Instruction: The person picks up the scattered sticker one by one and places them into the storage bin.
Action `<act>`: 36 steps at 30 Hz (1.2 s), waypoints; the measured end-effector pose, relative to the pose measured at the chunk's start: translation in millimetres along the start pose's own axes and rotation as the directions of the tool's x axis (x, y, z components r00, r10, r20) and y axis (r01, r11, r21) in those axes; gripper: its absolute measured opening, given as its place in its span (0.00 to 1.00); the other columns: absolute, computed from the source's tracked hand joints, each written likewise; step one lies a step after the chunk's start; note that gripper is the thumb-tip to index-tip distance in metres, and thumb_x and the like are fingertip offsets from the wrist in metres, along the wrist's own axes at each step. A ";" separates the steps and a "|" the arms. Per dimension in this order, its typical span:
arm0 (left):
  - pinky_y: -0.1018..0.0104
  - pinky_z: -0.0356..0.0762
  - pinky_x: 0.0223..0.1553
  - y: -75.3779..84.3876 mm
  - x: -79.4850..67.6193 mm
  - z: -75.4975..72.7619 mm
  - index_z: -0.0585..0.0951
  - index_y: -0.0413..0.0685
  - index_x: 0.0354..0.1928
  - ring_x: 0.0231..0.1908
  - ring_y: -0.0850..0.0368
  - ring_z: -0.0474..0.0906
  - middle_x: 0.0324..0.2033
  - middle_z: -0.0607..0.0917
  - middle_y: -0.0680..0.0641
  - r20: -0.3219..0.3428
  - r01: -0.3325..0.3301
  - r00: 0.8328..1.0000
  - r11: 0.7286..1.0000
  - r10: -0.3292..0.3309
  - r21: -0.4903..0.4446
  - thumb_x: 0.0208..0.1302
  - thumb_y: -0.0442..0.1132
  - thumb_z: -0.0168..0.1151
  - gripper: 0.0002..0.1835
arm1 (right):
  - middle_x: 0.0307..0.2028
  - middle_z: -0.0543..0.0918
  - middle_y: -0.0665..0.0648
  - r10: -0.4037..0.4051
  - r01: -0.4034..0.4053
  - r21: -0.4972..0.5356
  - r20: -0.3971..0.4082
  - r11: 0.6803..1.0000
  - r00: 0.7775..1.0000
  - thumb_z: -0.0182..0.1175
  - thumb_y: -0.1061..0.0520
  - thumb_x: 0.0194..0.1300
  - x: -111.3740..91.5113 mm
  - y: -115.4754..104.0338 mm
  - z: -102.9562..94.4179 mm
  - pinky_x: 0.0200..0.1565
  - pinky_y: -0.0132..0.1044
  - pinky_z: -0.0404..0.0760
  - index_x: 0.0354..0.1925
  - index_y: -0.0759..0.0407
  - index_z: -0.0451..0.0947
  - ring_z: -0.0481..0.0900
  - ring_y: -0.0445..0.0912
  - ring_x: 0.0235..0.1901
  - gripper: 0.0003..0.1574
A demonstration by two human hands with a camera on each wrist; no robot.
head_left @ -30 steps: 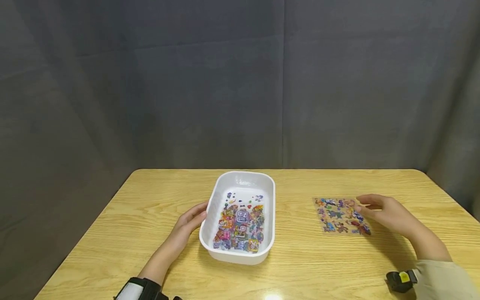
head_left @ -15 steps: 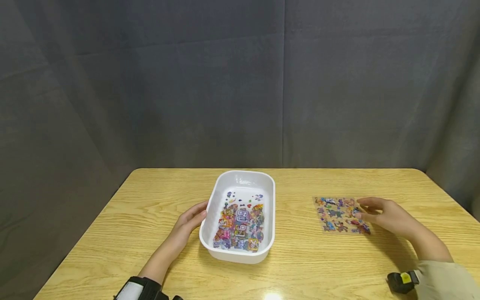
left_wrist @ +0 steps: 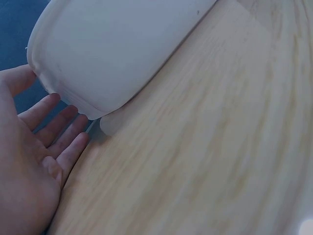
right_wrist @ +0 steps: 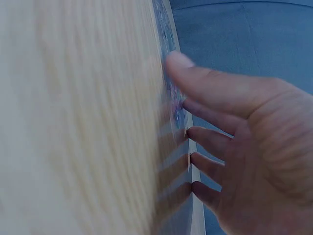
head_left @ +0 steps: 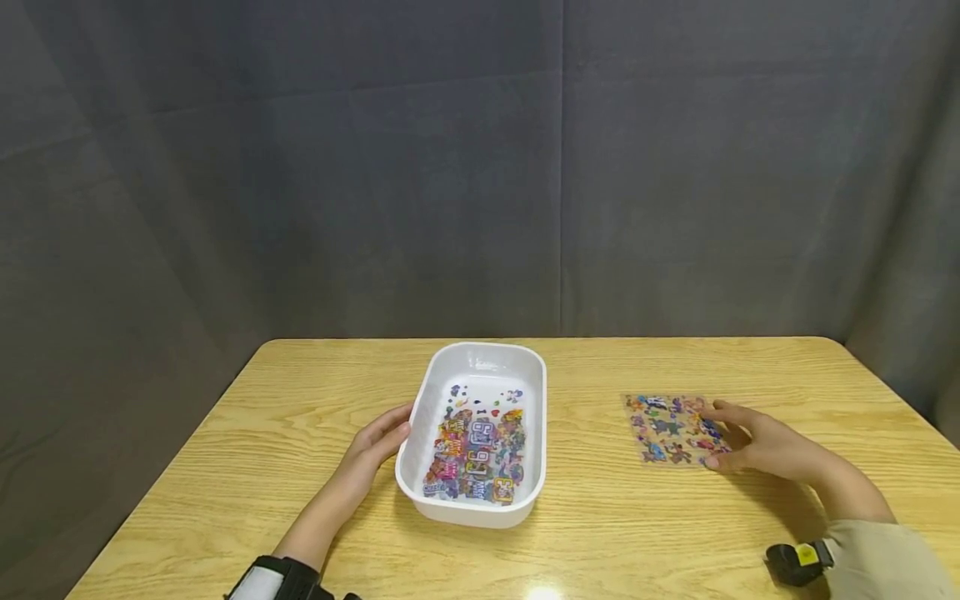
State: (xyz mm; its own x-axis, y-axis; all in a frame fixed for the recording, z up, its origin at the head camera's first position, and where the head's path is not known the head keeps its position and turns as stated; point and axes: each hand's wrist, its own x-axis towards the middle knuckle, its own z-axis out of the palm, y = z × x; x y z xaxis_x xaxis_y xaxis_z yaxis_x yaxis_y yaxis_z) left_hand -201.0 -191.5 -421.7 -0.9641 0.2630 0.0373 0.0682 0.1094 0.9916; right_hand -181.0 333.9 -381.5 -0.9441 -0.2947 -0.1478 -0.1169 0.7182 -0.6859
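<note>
A white rectangular tray (head_left: 416,500) stands on the wooden table, with several clear sticker sheets (head_left: 480,450) overlapping inside. My left hand (head_left: 375,442) rests against the tray's left side; in the left wrist view its fingers (left_wrist: 68,115) are spread and loosely bent along the outer wall. To the right, a clear sheet of colourful cartoon stickers (head_left: 667,427) lies flat on the table. My right hand (head_left: 772,446) is at that sheet's right edge, thumb and fingers spread apart. The right wrist view shows its fingertips (right_wrist: 194,133) low at the tabletop, the thumb blurred.
The wooden table (head_left: 300,392) has rounded far corners. Behind it hangs a dark grey curtain (head_left: 450,167). A black strap (head_left: 281,575) is round the left wrist, and a black device (head_left: 797,563) is at the right wrist by the beige sleeve (head_left: 885,558).
My right thumb has moved down towards the sheet's lower right corner, widening the spread from the fingers. The left hand stays at the tray. The whole view has shifted slightly.
</note>
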 end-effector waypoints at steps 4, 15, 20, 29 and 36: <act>0.40 0.54 0.70 1.0 -0.5 0.3 0.66 0.40 0.71 0.69 0.40 0.62 0.69 0.68 0.39 0.003 -0.007 1.000 1.000 0.007 0.000 0.75 0.46 0.50 0.28 | 0.69 0.44 0.86 0.001 -0.001 -0.021 0.011 1.000 1.000 0.72 0.52 0.59 0.2 -0.3 1.1 0.58 0.77 0.57 0.71 0.75 0.56 0.44 0.83 0.65 0.54; 0.40 0.52 0.70 0.7 -0.5 -0.4 0.66 0.41 0.72 0.69 0.41 0.61 0.70 0.68 0.39 0.016 -0.004 1.000 1.000 0.004 -0.007 0.75 0.46 0.50 0.28 | 0.68 0.46 0.85 0.041 -0.039 -0.109 0.015 0.993 0.999 0.70 0.50 0.59 -0.5 -4.4 -0.3 0.56 0.80 0.51 0.71 0.76 0.55 0.39 0.84 0.65 0.55; 0.40 0.52 0.70 0.5 -0.6 -0.6 0.66 0.41 0.71 0.69 0.41 0.61 0.70 0.68 0.39 0.014 -0.007 1.000 1.000 0.007 0.001 0.75 0.46 0.50 0.28 | 0.68 0.47 0.85 0.045 -0.043 -0.112 0.018 0.993 0.999 0.71 0.50 0.59 -0.8 -5.3 -0.4 0.56 0.80 0.50 0.70 0.77 0.55 0.38 0.83 0.65 0.55; 0.39 0.54 0.69 1.2 -1.1 -0.5 0.66 0.40 0.71 0.68 0.39 0.62 0.69 0.68 0.38 0.005 -0.009 1.000 1.000 0.009 0.007 0.75 0.45 0.50 0.28 | 0.67 0.49 0.87 0.047 -0.044 -0.143 0.019 0.989 0.999 0.71 0.48 0.58 1.2 -4.1 -1.4 0.57 0.78 0.53 0.69 0.78 0.57 0.42 0.84 0.64 0.56; 0.40 0.54 0.69 1.0 -0.6 -0.3 0.66 0.40 0.72 0.69 0.40 0.62 0.69 0.68 0.39 0.010 -0.005 1.000 1.000 0.005 0.003 0.75 0.46 0.50 0.28 | 0.66 0.52 0.87 0.026 -0.026 -0.172 -0.002 0.985 1.000 0.70 0.50 0.59 0.9 -5.0 -1.2 0.58 0.76 0.56 0.68 0.78 0.60 0.47 0.83 0.63 0.51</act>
State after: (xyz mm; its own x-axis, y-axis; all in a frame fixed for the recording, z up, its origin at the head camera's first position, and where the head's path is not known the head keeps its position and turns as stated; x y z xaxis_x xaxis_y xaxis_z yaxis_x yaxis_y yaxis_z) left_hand -200.4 -191.8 -420.7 -0.9612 0.2727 0.0409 0.0736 0.1109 0.9911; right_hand -181.6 330.9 -377.3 -0.9473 -0.2748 -0.1645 -0.1435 0.8233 -0.5492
